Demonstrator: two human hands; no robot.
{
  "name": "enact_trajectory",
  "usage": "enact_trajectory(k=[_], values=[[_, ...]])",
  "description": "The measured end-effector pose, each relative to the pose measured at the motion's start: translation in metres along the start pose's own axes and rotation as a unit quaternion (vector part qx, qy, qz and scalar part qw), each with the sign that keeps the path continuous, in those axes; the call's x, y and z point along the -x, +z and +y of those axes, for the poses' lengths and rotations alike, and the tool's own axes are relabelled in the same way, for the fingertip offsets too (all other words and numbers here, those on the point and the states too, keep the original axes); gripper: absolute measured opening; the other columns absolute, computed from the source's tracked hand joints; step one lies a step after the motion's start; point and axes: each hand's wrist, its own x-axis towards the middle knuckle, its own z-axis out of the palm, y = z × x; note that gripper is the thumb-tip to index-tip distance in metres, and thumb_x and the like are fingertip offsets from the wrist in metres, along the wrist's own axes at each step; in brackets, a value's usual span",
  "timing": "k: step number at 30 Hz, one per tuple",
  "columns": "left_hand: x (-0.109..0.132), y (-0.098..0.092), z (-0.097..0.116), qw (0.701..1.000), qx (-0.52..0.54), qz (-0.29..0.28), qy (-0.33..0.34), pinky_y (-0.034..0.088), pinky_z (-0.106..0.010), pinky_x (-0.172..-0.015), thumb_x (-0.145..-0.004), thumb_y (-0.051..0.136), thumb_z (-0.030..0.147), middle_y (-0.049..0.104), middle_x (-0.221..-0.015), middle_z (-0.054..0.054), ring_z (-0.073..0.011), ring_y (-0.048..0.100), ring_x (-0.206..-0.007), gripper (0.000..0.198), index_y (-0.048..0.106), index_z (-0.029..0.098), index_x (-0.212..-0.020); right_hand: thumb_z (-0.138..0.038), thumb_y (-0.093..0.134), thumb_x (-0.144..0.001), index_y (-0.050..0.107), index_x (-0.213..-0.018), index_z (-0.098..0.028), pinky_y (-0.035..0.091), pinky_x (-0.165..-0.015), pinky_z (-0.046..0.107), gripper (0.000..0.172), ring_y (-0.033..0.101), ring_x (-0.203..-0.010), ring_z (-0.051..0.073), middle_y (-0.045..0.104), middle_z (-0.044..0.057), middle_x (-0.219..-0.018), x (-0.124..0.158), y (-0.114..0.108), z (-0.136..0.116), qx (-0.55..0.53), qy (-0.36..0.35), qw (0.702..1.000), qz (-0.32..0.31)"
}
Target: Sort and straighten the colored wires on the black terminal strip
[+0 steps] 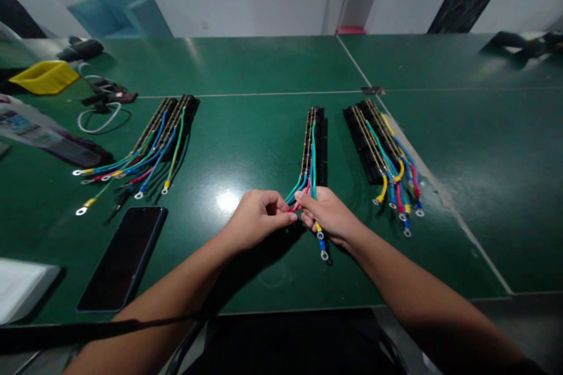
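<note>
In front of me lies a black terminal strip (325, 140) with brass-coloured contacts and blue, green and red wires running toward me. My left hand (259, 217) pinches near the wires' near ends; a red wire (297, 206) passes between its fingertips and my right hand. My right hand (329, 214) is closed around several of the wires, its thumb on top. Ring terminals (324, 255) with blue and yellow sleeves hang out below it. My fingers hide the other wire ends.
More wired terminal strips lie to the right (369, 158) and left (176, 108). Left of my arms are a phone (123, 258), a white stack (24, 287), a plastic bottle (48, 132), a yellow tray (46, 77) and a white cable (103, 128). The green table (246, 146) has seams.
</note>
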Motion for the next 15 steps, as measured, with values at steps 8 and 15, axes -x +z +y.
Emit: enact_trajectory(k=[8,15], values=[[-0.0011,0.0022,0.0052,0.996,-0.069,-0.006,0.055,0.030,-0.020,-0.051,-0.087,0.053,0.035,0.054,-0.058,0.002,-0.0091,0.044,-0.055,0.029,0.062,0.014,-0.070,-0.045,0.050,-0.089,0.053,-0.077,-0.017,0.029,-0.031,0.016,0.031,0.038,-0.031,0.006,0.048,-0.006,-0.042,-0.0008,-0.0023,0.0017,0.003,-0.008,1.000,-0.017],[0.0005,0.0028,0.0025,0.998,-0.053,0.024,0.018,0.032,-0.019,-0.050,-0.080,0.063,0.038,0.058,-0.059,0.002,-0.0085,0.047,-0.052,0.025,0.062,0.015,-0.072,-0.046,0.052,-0.088,0.054,-0.078,-0.017,0.031,-0.032,0.016,0.031,0.040,-0.031,0.007,0.049,-0.006,-0.041,-0.0020,-0.0017,0.0033,-0.010,-0.010,1.000,-0.010]])
